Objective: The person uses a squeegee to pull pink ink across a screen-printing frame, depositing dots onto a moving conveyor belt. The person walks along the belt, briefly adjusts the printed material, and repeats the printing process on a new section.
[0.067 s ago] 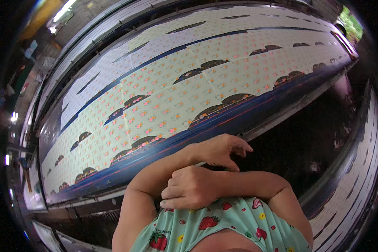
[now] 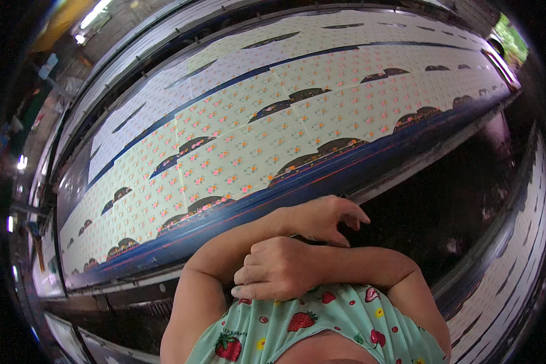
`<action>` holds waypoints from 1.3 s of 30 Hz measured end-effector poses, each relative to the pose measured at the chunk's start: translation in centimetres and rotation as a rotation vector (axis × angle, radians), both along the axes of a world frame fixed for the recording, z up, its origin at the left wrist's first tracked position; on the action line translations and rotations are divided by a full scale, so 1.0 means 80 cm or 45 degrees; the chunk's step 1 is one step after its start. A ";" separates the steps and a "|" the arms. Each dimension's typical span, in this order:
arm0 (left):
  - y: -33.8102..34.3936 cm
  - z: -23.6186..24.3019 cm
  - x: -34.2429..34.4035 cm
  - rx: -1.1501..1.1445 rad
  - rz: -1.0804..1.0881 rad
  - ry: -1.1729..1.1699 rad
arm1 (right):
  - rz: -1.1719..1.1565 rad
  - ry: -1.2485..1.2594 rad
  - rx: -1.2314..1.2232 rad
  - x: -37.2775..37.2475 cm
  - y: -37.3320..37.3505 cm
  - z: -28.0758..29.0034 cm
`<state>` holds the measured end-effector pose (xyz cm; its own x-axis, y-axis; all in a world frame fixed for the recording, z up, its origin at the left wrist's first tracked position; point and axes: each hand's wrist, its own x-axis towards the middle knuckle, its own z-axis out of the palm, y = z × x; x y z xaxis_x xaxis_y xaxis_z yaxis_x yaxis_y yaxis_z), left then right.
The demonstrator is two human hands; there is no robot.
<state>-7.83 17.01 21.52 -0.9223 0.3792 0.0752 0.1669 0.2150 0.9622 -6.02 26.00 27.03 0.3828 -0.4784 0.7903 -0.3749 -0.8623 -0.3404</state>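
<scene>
My forearms are crossed in front of my body. My left hand (image 2: pixel 330 219) reaches to the right past my right forearm, its thumb and fingers curved and apart, holding nothing. Tucked below my left forearm is my right hand (image 2: pixel 279 269), back upward, with fingers curled together near the inside of my left elbow; nothing shows in it, though its palm is hidden. Beyond both hands lies a long table (image 2: pixel 249 209) with a dark blue edge. Pale fabric pieces (image 2: pixel 233 155) with small pink and orange flowers cover it, and dark scalloped gaps show between them.
Another long table with white pieces (image 2: pixel 515 267) stands at the right, across a dark aisle (image 2: pixel 431 200). A metal rail (image 2: pixel 406 173) runs along the near table's side. A framed bar (image 2: pixel 502 70) lies at its far right end. Lit tubes (image 2: pixel 95 13) hang at upper left.
The view has shifted very slightly. Both arms stay crossed, and the hands keep their pose.
</scene>
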 end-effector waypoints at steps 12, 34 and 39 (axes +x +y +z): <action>0.079 0.005 -0.169 -0.067 -0.050 -0.067 | -0.172 -0.019 -0.047 -0.169 0.048 0.038; 0.301 -0.041 -0.577 0.134 -0.412 -0.120 | -0.397 0.111 -0.014 -0.532 0.262 -0.016; 0.503 -0.054 -0.704 0.091 -0.532 -0.166 | -0.612 0.163 -0.013 -0.684 0.408 0.007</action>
